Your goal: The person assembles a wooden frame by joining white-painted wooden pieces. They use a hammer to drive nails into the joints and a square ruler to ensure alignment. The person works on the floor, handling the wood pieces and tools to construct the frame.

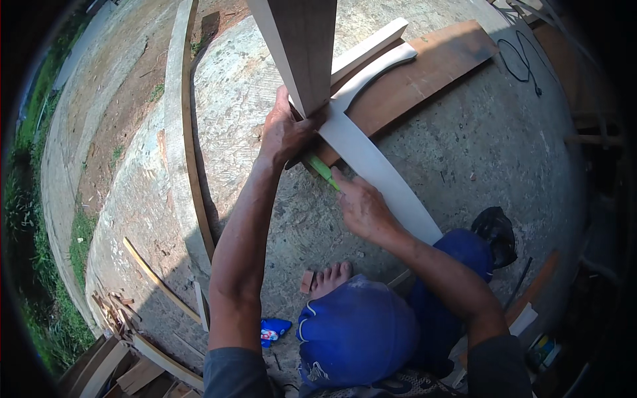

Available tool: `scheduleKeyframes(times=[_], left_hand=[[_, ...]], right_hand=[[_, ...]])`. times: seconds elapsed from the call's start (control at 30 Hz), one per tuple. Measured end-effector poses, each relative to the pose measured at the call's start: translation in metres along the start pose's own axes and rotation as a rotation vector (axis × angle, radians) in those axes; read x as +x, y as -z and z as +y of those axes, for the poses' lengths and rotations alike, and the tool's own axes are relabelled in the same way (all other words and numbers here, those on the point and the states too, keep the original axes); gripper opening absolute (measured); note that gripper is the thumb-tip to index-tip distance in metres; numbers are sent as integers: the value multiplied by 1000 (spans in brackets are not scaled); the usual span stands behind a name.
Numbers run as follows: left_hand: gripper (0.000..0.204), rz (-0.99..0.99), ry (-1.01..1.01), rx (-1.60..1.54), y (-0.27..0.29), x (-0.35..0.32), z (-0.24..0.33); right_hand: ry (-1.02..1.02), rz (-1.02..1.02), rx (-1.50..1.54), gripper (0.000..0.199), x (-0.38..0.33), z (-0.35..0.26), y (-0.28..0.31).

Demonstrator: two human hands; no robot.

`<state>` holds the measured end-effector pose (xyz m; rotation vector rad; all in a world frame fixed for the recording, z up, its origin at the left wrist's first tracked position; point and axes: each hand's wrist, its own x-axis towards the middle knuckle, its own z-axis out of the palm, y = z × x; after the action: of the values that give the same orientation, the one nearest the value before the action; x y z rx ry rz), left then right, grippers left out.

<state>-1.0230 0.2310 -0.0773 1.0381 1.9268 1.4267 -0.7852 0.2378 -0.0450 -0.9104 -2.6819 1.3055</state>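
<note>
A thick, pale wooden post (pixel 298 53) rises toward me, its lower end resting where several boards meet. My left hand (pixel 285 136) is closed around the foot of that post. Just below it, my right hand (pixel 363 205) grips a bright green tool (pixel 322 170), slim like a handle; its far end disappears under my left hand, so its kind is unclear. Beside my right hand, a pale curved wooden piece (pixel 378 169) slants from the post's foot down to my right knee. Under the joint lies a wide brown board (pixel 424 73).
A pale squared length of wood (pixel 371 48) lies along the brown board. On the left, a long plank (pixel 180 132) runs over the concrete. Wood offcuts (pixel 142 371) pile at lower left, near a blue packet (pixel 275 330). A black cable (pixel 524 63) curls at upper right.
</note>
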Motion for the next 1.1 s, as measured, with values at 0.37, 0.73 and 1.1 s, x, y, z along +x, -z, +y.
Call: scheduleKeyframes(times=[0.37,0.73,1.1], left_hand=[[65,-36,35,-25,3,-3,5],[65,-36,93,-73,3,-3,2],[69,-59,146,-114,2,-5,6]], right_hand=[[-17,-28,-41,52,3,-2,-1],[-8,-12,-44,51,5,-4,-2],[-14,44,14,53,9,-4,3]])
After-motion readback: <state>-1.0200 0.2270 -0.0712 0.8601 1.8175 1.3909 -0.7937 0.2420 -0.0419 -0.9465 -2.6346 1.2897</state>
